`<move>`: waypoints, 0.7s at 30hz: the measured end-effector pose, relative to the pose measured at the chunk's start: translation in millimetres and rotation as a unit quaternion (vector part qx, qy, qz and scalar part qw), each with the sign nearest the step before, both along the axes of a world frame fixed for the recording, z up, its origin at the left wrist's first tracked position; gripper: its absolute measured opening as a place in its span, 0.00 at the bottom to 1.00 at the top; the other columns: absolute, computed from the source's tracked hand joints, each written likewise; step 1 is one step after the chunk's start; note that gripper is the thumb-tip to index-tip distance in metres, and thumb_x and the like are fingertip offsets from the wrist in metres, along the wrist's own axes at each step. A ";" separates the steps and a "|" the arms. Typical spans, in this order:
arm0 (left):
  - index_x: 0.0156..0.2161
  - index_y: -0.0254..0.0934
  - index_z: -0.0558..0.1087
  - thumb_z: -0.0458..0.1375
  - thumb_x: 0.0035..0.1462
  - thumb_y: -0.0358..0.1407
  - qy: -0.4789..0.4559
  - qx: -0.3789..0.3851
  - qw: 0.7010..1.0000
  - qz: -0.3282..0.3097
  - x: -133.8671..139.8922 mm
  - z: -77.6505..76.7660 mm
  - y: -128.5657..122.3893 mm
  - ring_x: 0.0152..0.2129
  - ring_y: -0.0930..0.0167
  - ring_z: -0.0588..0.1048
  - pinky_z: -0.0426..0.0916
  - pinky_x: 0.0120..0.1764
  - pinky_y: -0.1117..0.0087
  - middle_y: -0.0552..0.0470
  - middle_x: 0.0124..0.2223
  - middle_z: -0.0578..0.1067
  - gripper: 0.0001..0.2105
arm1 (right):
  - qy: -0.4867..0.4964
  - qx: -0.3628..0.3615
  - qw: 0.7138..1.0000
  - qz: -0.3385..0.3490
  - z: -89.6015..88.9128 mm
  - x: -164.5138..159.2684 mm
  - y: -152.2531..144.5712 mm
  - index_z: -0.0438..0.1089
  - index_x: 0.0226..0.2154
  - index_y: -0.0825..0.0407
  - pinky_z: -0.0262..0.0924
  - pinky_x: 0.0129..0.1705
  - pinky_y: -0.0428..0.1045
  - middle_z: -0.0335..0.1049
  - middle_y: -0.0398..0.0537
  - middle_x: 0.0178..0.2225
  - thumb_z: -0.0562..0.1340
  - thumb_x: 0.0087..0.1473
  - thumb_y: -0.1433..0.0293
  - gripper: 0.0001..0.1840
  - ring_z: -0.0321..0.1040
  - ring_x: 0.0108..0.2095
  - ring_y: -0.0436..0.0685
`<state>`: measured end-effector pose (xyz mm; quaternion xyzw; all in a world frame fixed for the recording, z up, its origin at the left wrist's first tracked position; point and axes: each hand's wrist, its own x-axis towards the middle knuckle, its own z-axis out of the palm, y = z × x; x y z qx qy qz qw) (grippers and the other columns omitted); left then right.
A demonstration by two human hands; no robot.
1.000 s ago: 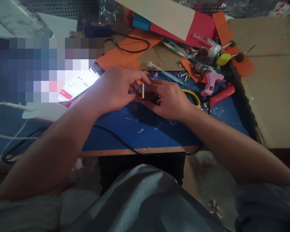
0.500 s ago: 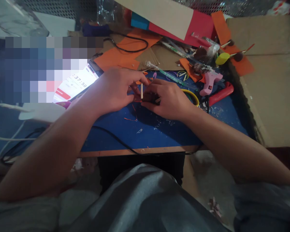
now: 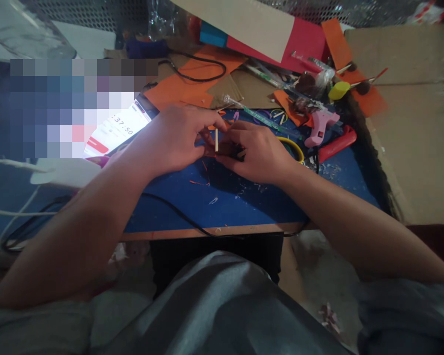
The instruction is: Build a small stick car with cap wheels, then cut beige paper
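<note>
Head: left hand [image 3: 185, 137] arched at stick [image 3: 216, 140], grip unclear; right hand [image 3: 261, 148] around dark piece [image 3: 228, 148].

On the smartphone [image 3: 131, 122] at ten o'clock, the timer has advanced from 37:49 to 37:50 over the past second. The head view has shifted slightly, so the pink glue gun [image 3: 321, 128] at two o'clock and the slim pale stick [image 3: 216, 140] near centre sit marginally further toward nine o'clock.
</note>
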<state>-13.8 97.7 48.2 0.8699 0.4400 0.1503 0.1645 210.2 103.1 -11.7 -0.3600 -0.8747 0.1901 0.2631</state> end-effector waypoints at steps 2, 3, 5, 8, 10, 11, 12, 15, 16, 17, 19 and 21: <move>0.55 0.42 0.80 0.61 0.58 0.28 0.005 0.006 1.000 -0.005 0.4 1.0 -0.5 0.42 0.65 0.82 0.74 0.46 0.65 0.54 0.46 0.85 0.20 | -0.006 0.000 1.000 0.001 -0.5 0.5 0.8 0.78 0.42 0.48 0.69 0.49 0.61 0.77 0.55 0.46 0.69 0.59 0.62 0.10 0.74 0.44 0.67; 0.54 0.41 0.80 0.62 0.58 0.28 0.005 0.010 1.000 -0.006 0.5 1.3 -0.6 0.41 0.65 0.82 0.74 0.46 0.65 0.53 0.46 0.85 0.20 | -0.009 0.001 1.000 0.002 -1.0 0.7 1.2 0.77 0.42 0.48 0.69 0.49 0.61 0.77 0.55 0.46 0.70 0.58 0.62 0.11 0.74 0.45 0.68; 0.54 0.42 0.81 0.63 0.57 0.27 0.004 0.019 1.000 -0.005 0.7 1.6 -0.2 0.41 0.64 0.82 0.74 0.45 0.64 0.52 0.45 0.85 0.20 | -0.014 0.004 1.000 0.004 -2.0 1.0 2.2 0.77 0.42 0.49 0.69 0.50 0.61 0.76 0.56 0.47 0.72 0.55 0.62 0.13 0.74 0.46 0.68; 0.56 0.43 0.79 0.64 0.56 0.28 0.015 0.015 1.000 -0.002 0.0 2.0 0.6 0.43 0.64 0.82 0.74 0.49 0.62 0.52 0.45 0.84 0.22 | -0.014 0.005 1.000 0.007 -2.7 0.9 2.9 0.77 0.43 0.50 0.69 0.50 0.61 0.77 0.56 0.48 0.72 0.54 0.64 0.14 0.74 0.47 0.68; 0.58 0.43 0.78 0.66 0.57 0.31 0.022 0.012 1.000 -0.001 -1.6 2.2 0.8 0.46 0.62 0.81 0.74 0.53 0.61 0.51 0.47 0.84 0.23 | -0.008 0.000 1.000 0.005 -2.1 0.8 2.8 0.76 0.45 0.51 0.68 0.49 0.60 0.77 0.55 0.46 0.72 0.55 0.65 0.15 0.75 0.45 0.67; 0.59 0.44 0.77 0.67 0.57 0.34 0.022 0.010 1.000 0.001 -2.8 2.3 0.8 0.47 0.61 0.81 0.74 0.54 0.60 0.50 0.49 0.83 0.24 | -0.002 -0.004 1.000 0.002 -1.6 0.8 2.7 0.76 0.46 0.51 0.68 0.48 0.59 0.78 0.54 0.45 0.71 0.55 0.65 0.16 0.76 0.44 0.66; 0.61 0.45 0.76 0.68 0.57 0.37 0.018 0.007 1.000 0.006 -4.1 2.3 0.7 0.48 0.60 0.81 0.74 0.55 0.60 0.50 0.51 0.82 0.25 | 0.005 -0.011 1.000 -0.001 -1.2 0.9 2.6 0.75 0.48 0.52 0.68 0.48 0.58 0.78 0.54 0.44 0.71 0.56 0.66 0.17 0.76 0.43 0.65; 0.65 0.47 0.70 0.68 0.58 0.41 -0.001 -0.013 1.000 0.022 -7.9 1.7 0.1 0.52 0.62 0.79 0.73 0.57 0.62 0.51 0.57 0.80 0.30 | 0.030 -0.031 0.999 -0.006 -0.7 1.7 2.9 0.74 0.53 0.53 0.68 0.46 0.56 0.79 0.52 0.41 0.71 0.56 0.66 0.23 0.76 0.41 0.63; 0.66 0.46 0.68 0.67 0.59 0.41 -0.005 -0.019 0.999 0.025 -8.8 1.2 -0.2 0.52 0.64 0.78 0.73 0.59 0.62 0.52 0.58 0.80 0.31 | 0.035 -0.036 0.999 -0.004 -0.9 2.1 3.2 0.73 0.55 0.53 0.68 0.46 0.56 0.80 0.51 0.41 0.71 0.56 0.65 0.25 0.76 0.40 0.62; 0.67 0.46 0.66 0.66 0.59 0.41 -0.008 -0.023 0.999 0.025 -9.6 0.6 -0.5 0.52 0.65 0.78 0.72 0.60 0.61 0.53 0.58 0.79 0.32 | 0.039 -0.038 0.999 -0.002 -1.1 2.5 3.5 0.72 0.56 0.52 0.67 0.46 0.55 0.80 0.51 0.40 0.71 0.56 0.65 0.26 0.76 0.40 0.62; 0.68 0.46 0.65 0.66 0.59 0.41 -0.011 -0.020 0.999 0.022 -10.5 -1.2 -1.1 0.51 0.65 0.78 0.73 0.59 0.60 0.52 0.58 0.79 0.33 | 0.038 -0.034 0.999 0.001 -1.6 3.3 4.0 0.72 0.56 0.52 0.67 0.45 0.55 0.79 0.50 0.39 0.71 0.57 0.63 0.26 0.76 0.39 0.61; 0.68 0.47 0.65 0.66 0.58 0.39 -0.015 -0.019 0.999 0.022 -11.0 -3.6 -1.6 0.48 0.65 0.79 0.76 0.54 0.62 0.51 0.56 0.78 0.34 | 0.035 -0.022 0.999 0.001 -1.8 3.7 4.2 0.73 0.54 0.52 0.66 0.44 0.55 0.79 0.50 0.38 0.71 0.57 0.62 0.24 0.75 0.39 0.61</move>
